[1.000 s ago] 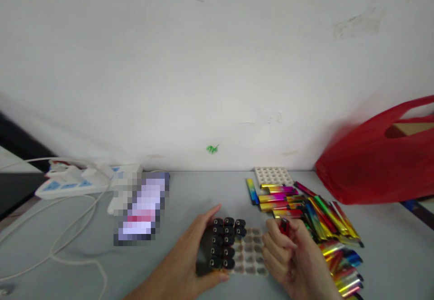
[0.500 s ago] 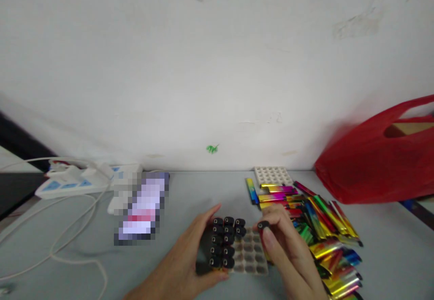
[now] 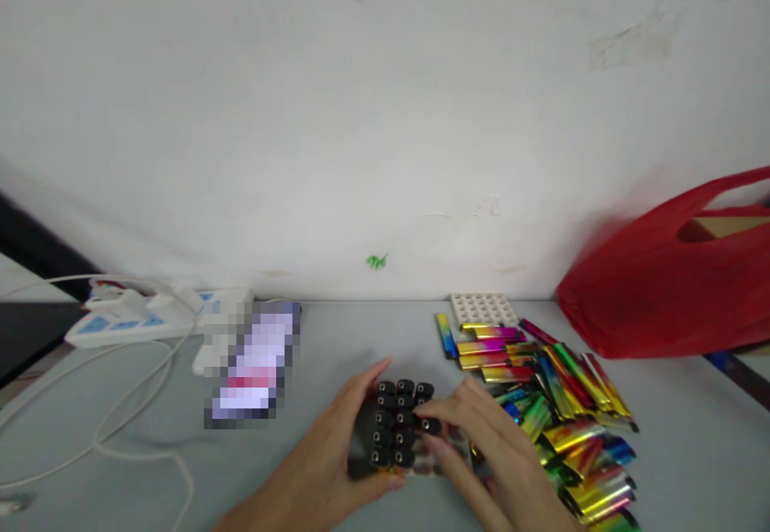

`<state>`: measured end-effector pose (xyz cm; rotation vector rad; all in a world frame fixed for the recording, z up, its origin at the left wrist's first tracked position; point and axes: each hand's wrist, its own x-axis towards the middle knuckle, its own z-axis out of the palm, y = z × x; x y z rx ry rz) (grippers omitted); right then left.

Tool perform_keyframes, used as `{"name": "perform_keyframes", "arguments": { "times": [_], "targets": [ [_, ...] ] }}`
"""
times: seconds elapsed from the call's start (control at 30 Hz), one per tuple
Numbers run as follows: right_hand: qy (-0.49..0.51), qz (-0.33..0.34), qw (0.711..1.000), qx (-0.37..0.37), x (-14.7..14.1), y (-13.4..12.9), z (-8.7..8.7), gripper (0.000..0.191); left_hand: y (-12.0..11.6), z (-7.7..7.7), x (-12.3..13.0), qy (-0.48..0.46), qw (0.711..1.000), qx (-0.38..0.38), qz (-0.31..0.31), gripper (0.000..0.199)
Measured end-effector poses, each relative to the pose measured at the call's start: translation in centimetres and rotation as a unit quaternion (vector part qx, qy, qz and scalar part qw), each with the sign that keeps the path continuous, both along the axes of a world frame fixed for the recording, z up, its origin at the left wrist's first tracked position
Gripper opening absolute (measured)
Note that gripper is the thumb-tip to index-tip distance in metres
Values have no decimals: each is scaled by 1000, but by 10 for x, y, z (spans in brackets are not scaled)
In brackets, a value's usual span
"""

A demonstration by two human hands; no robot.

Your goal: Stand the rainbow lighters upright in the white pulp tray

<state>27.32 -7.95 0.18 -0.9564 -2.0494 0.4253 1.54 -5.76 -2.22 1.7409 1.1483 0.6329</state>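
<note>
A pale tray with rows of square cells [image 3: 458, 453] sits on the table in front of me. Its left columns hold several upright lighters [image 3: 382, 418], whose black tops each show a small ring. My left hand [image 3: 328, 456] grips the tray from the left, thumb at the near edge and fingers at the far side. Between the thumb and fingers of my right hand [image 3: 490, 444] is one black-topped lighter [image 3: 431, 426], upright over the third column. Whether its lower end is inside a cell is hidden. My right hand covers much of the tray's right side.
Shiny multicoloured lighters [image 3: 565, 387] lie in a loose pile at the right. Behind them is another white cell tray [image 3: 483, 309], near a red bag [image 3: 655, 291]. On the left are a blurred phone [image 3: 256, 363], a power strip [image 3: 132, 323] and white cables [image 3: 99, 436].
My right hand has moved left with the lighter, from the tray's right edge to the third column beside the standing lighters. My left hand stays on the tray.
</note>
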Motion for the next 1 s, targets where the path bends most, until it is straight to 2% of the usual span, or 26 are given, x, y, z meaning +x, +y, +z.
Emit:
{"name": "perform_keyframes", "arguments": {
  "times": [0.2, 0.3, 0.53, 0.7, 0.9, 1.0],
  "targets": [
    [-4, -27, 1000, 2, 4, 0, -4, 39, 1, -2, -1, 11, 1000, 12, -2, 101],
    [19, -34, 999, -7, 3, 1, -4, 36, 1, -2, 0, 13, 1000, 16, -2, 102],
    [22, -28, 999, -21, 5, 1, 5, 19, 1, -5, -2, 22, 1000, 18, 6, 104],
    [21, -5, 1000, -8, 5, -1, 6, 23, 1, -10, -3, 23, 999, 31, -4, 105],
    [41, 15, 999, 13, 3, 1, 1, 29, 1, -8, -3, 29, 999, 28, -12, 105],
    [33, 11, 999, 26, 2, 2, 3, 27, 1, -8, -4, 30, 999, 30, -18, 104]
  ]
}}
